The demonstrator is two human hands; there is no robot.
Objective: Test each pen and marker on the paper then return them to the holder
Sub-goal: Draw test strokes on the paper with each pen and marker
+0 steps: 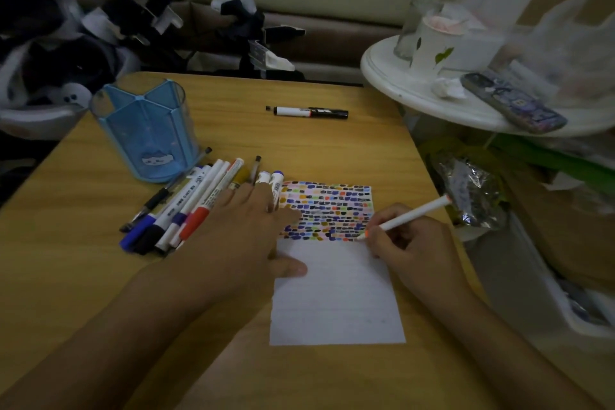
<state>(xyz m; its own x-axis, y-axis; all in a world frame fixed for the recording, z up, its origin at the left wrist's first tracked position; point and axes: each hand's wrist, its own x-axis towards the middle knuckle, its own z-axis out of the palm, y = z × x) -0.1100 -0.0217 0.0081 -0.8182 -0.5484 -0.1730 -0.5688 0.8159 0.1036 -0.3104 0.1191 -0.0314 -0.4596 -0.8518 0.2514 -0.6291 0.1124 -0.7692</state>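
A lined paper (336, 296) lies on the wooden table (83, 276), its upper half covered with rows of small coloured marks. My right hand (409, 243) grips a white marker with an orange tip (404, 218), the tip touching the paper at the lowest row of marks. My left hand (243, 230) rests flat on the paper's left edge, fingers spread, with its fingertips on some pens. A pile of several pens and markers (186, 206) lies left of the paper. The blue holder (149, 130) stands upright behind the pile and looks empty.
A black and white marker (311, 111) lies alone near the table's far edge. A round white side table (432, 96) at the right carries a cup, a jar, crumpled tissue and a phone (512, 101). Dark clutter sits behind the table at left. A foil bag (469, 190) lies right.
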